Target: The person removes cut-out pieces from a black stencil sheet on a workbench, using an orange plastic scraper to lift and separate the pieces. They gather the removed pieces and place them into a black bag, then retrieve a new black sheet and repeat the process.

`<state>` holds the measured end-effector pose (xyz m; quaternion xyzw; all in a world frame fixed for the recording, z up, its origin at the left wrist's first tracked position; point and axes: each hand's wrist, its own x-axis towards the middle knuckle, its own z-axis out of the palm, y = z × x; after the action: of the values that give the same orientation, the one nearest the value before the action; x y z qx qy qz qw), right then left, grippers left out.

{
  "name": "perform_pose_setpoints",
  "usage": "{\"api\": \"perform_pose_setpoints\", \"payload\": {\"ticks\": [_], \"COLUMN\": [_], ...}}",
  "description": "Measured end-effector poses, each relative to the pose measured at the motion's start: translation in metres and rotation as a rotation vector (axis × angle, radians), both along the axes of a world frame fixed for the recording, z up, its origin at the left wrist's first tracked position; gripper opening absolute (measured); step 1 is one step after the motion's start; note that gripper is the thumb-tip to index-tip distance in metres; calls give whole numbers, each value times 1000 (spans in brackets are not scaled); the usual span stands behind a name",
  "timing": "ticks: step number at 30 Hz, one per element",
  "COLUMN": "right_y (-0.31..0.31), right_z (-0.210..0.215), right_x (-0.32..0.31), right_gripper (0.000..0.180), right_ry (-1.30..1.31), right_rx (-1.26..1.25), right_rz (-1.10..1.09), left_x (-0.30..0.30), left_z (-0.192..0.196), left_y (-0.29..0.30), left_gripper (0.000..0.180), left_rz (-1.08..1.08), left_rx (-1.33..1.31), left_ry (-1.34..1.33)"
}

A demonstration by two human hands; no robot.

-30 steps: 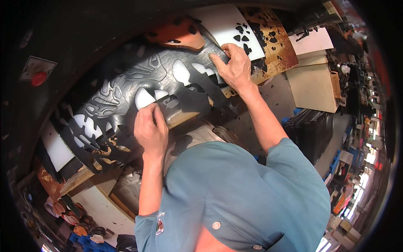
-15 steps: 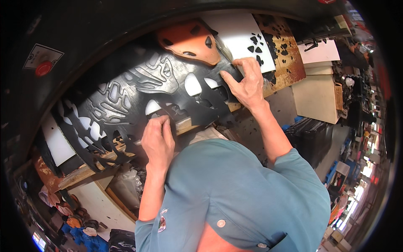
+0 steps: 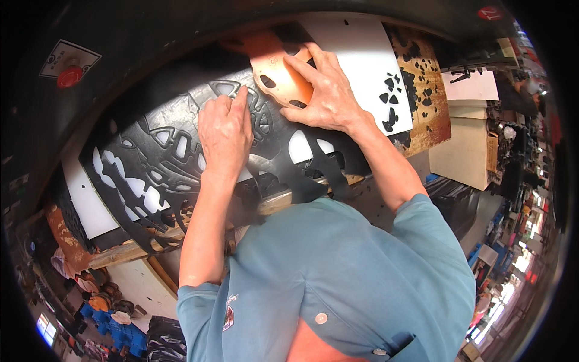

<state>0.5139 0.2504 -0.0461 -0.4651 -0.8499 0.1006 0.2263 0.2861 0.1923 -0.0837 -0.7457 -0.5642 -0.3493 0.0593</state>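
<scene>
An orange cutting die (image 3: pixel 271 66) with dark openings lies on a black rubbery sheet (image 3: pixel 123 163). My right hand (image 3: pixel 329 90) grips its right side, thumb at the near edge and fingers spread over the top. To the left of the die, my left hand (image 3: pixel 224 130) is over the sheet with its fingers curled together and the tips close to the surface. Whatever might be in those fingers is hidden. Cut-out holes and pressed outlines cover the sheet, and white shows through the holes. Strips of it hang over the near edge.
Under the sheet lies a white board (image 3: pixel 359 66), with small black cut pieces (image 3: pixel 391 96) at its right. Beyond that is a rusty brown board (image 3: pixel 437 130) with more scraps. A dark machine part with a red button (image 3: pixel 70 76) overhangs the bench. Beige boxes (image 3: pixel 455 148) stand at right.
My right hand has moved from the sheet's edge onto the orange die, which now sits turned and nearer the middle. My left hand has gone up from the near edge, farther over the sheet.
</scene>
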Motion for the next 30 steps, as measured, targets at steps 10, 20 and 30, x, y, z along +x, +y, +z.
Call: {"api": "perform_pose_setpoints", "payload": {"ticks": [10, 20, 30], "right_y": [-13, -66, -54], "right_z": [-6, -38, 6], "right_x": [5, 19, 33], "right_gripper": [97, 80, 13], "right_ry": [56, 424, 924], "right_rx": [52, 140, 155], "right_rz": [-7, -156, -229], "left_x": [-8, -12, 7], "left_z": [6, 25, -20], "left_y": [-6, -167, -168], "left_gripper": [14, 17, 26], "left_rz": [-74, -43, -22], "left_rx": [-124, -320, -33], "left_ry": [-393, -577, -230]}}
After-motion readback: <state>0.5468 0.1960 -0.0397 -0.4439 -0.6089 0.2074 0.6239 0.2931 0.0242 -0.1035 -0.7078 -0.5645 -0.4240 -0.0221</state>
